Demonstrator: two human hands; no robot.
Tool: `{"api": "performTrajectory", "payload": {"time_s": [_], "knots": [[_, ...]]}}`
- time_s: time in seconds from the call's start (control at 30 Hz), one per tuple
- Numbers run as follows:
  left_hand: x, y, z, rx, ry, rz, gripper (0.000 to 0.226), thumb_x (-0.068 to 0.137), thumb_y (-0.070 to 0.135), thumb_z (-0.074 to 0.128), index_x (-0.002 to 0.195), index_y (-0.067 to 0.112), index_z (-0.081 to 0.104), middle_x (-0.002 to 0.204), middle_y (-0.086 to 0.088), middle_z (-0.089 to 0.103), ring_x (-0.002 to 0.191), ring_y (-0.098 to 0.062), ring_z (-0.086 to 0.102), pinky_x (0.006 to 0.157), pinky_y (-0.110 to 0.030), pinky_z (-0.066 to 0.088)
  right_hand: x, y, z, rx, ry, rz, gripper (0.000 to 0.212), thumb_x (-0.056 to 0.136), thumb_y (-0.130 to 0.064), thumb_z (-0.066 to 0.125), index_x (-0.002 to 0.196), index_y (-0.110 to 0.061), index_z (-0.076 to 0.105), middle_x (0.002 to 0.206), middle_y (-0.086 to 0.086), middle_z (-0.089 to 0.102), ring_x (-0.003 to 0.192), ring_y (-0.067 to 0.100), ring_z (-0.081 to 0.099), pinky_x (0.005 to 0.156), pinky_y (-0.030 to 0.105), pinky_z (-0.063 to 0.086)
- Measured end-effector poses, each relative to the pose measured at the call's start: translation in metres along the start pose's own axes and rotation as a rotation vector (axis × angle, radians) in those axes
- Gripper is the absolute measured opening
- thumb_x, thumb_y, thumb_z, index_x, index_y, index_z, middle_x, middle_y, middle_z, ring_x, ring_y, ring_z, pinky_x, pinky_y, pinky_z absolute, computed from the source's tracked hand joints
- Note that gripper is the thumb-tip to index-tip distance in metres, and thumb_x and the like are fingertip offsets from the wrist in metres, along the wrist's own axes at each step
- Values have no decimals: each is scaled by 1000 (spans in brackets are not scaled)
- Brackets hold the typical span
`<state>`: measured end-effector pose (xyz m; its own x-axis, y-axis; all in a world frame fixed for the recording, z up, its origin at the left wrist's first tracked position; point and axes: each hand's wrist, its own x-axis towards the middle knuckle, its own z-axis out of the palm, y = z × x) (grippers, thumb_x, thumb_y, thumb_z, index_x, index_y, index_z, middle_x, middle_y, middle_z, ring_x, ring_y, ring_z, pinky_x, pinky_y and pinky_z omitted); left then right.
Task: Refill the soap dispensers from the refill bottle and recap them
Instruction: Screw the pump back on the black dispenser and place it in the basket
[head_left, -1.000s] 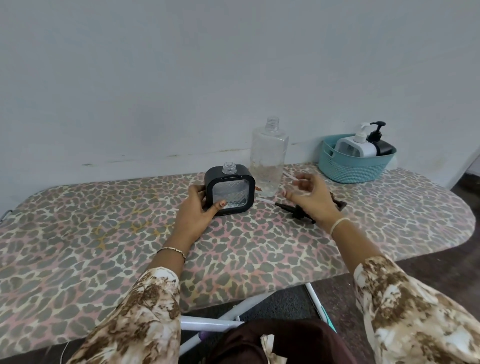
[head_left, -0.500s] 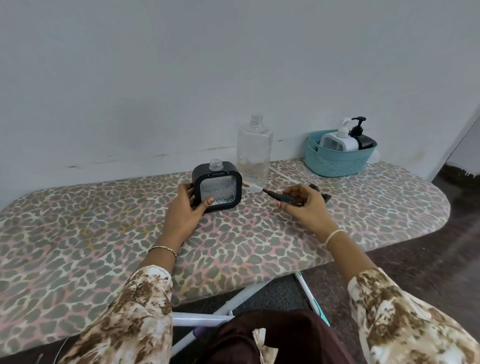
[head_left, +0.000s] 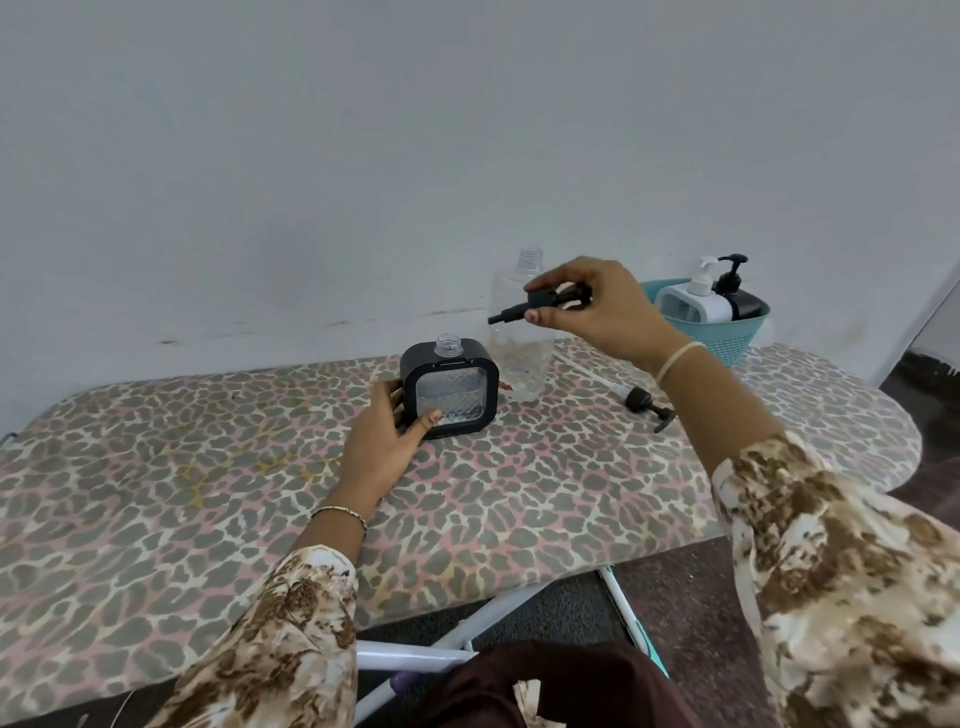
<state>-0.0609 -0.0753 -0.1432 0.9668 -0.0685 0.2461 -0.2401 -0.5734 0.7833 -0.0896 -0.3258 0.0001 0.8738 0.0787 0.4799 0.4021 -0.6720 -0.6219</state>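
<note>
A square black soap dispenser (head_left: 450, 387) with a clear front and an open neck stands on the ironing board (head_left: 208, 467). My left hand (head_left: 384, 441) grips its left side. My right hand (head_left: 597, 306) holds a black pump cap (head_left: 540, 304) in the air, above and to the right of the dispenser. Behind that hand stands a tall clear refill bottle (head_left: 522, 343) with no cap, nearly empty. A second black pump with a clear tube (head_left: 644, 402) lies on the board to the right.
A teal basket (head_left: 737, 338) at the back right holds a white dispenser (head_left: 693, 304) and a black dispenser (head_left: 740, 299), both with pumps on. A white wall runs close behind the board. The board's rounded end is at the right.
My right hand has picked the black pump cap up off the board and lifted it above the dispenser's level. My left hand has stayed on the dispenser.
</note>
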Motion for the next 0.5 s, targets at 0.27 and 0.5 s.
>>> {"api": "performTrajectory", "payload": {"time_s": [0.27, 0.5], "knots": [[-2, 4, -2, 13, -5, 9, 62, 86, 41, 67, 133, 13, 39, 140, -8, 53, 124, -24, 55, 97, -36, 47, 40, -22, 10, -346, -188, -145, 31, 76, -26, 80, 106, -22, 72, 100, -1, 57, 91, 12, 56, 86, 25, 48], [-2, 5, -2, -5, 0, 22, 59, 86, 40, 67, 132, 15, 40, 137, -5, 55, 122, -21, 56, 91, -29, 46, 66, -43, 32, -484, -347, -180, 44, 73, -23, 82, 114, -19, 66, 100, 2, 60, 92, 16, 56, 83, 29, 47]]}}
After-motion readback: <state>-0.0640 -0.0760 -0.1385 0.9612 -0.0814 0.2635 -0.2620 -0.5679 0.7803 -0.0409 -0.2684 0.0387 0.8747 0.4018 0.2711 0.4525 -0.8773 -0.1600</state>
